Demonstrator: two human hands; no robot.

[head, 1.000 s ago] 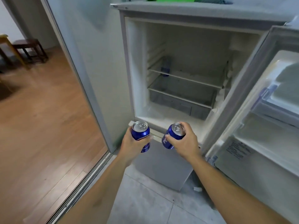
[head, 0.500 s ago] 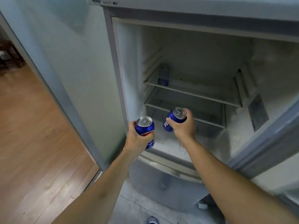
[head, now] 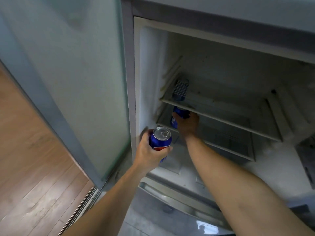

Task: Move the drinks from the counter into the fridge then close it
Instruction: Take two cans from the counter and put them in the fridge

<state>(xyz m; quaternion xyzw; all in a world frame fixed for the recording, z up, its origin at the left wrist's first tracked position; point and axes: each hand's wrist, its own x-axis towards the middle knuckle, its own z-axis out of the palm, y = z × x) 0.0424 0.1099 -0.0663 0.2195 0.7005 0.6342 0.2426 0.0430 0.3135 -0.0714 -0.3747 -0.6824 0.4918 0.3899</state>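
Note:
The fridge (head: 150,68) stands open in front of me. My right hand (head: 187,125) reaches inside between the upper shelf (head: 221,113) and the lower shelf (head: 226,149), gripping a blue drink can (head: 179,113) that is partly hidden under the upper shelf. My left hand (head: 150,154) grips a second blue can (head: 161,139) upright just outside the fridge opening, at its lower left corner. A third can (head: 181,90) with a patterned blue-and-white side stands at the left back of the upper shelf.
A frosted glass sliding panel (head: 76,74) stands left of the fridge, with a wooden floor (head: 34,159) beyond it. The lower fridge compartment's door (head: 170,198) is below my arms. Part of the open door (head: 306,159) shows at the right edge.
I have moved closer to the fridge. My right hand has carried its can forward into the fridge, between the two shelves. My left hand with its can has stayed near the opening.

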